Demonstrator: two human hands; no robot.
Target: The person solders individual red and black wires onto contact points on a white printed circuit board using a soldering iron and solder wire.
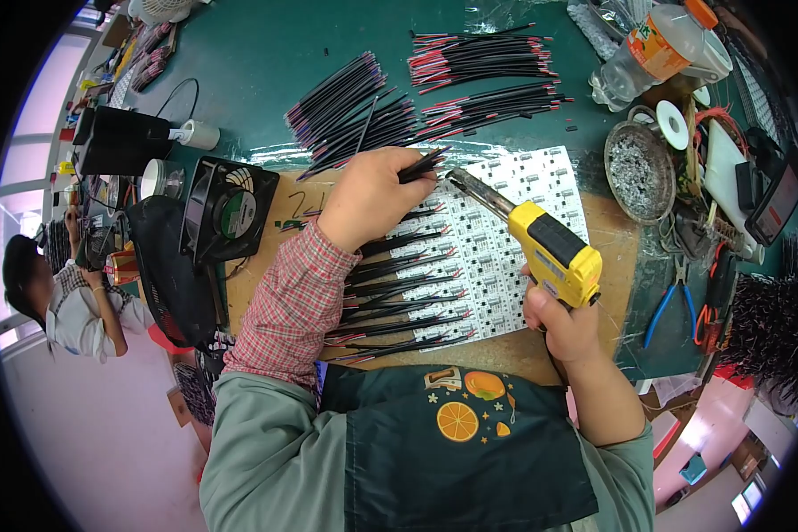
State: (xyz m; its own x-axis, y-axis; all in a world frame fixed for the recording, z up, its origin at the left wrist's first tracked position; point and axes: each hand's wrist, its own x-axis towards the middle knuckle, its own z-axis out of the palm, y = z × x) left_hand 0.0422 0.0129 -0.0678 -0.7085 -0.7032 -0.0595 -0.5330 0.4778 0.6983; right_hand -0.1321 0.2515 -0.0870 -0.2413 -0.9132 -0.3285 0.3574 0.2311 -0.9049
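- Toward eleven o'clock of the centre in the head view, the left hand [368, 191] is closed down to a pinch, thumb and fingers gathered around a small cluster of black wires [424, 167]; their free ends poke out toward two o'clock, and I cannot tell how many there are.
- Between three and four o'clock, the right hand [563, 324] is curled around the grip of a yellow-and-black gun-shaped tool [554, 253]; some of its fingers are hidden behind the grip.
- The tool's slim metal nose points toward ten o'clock, its tip near the pinched wires; whether they touch I cannot tell.
- Below both hands lies a white patterned sheet [505, 195], mostly toward two o'clock, resting on a brown board [616, 239].
- From the centre down toward six o'clock, rows of black wires with red and white ends [399, 284] lie across the sheet's left part.
- At eleven o'clock, beyond the left hand, a dark wire pile [337, 102] lies on the green table [266, 53]; at one o'clock lies a red-tipped wire pile [483, 62].
- At ten o'clock a black fan [230, 208] stands near the left sleeve.
- At three o'clock lie blue-handled pliers [671, 306]; toward two, a round metal dish [634, 168].
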